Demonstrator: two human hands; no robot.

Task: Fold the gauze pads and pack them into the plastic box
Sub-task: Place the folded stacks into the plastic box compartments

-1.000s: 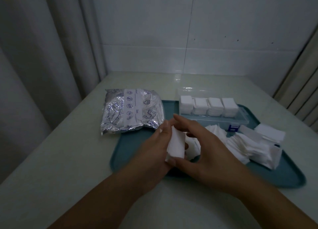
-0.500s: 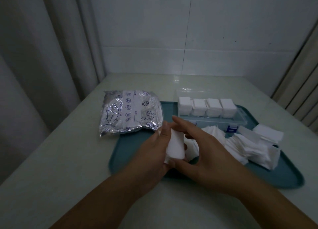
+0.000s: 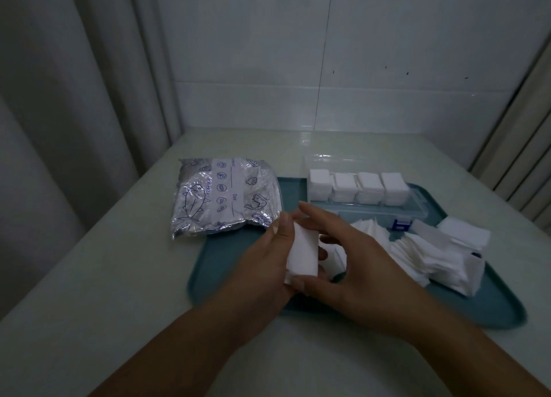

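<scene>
Both hands meet over the near left part of a teal tray (image 3: 226, 265). My left hand (image 3: 262, 265) and my right hand (image 3: 357, 265) pinch a folded white gauze pad (image 3: 302, 255) between them, held upright on its narrow side. Behind it, at the tray's far edge, a clear plastic box (image 3: 417, 210) with a blue latch stands with its lid back; several stacks of folded pads (image 3: 357, 186) fill it in a row. A loose heap of unfolded gauze pads (image 3: 432, 253) lies on the tray to the right of my right hand.
A silver foil pouch (image 3: 223, 200) with blue drawings lies on the pale table (image 3: 119, 277), its right edge overlapping the tray's far left corner. A tiled wall stands behind the table, a grey curtain at the left.
The two hands have kept the folded pad between them and barely moved. The head camera has tilted slightly, so the scene sits a little differently in view.
</scene>
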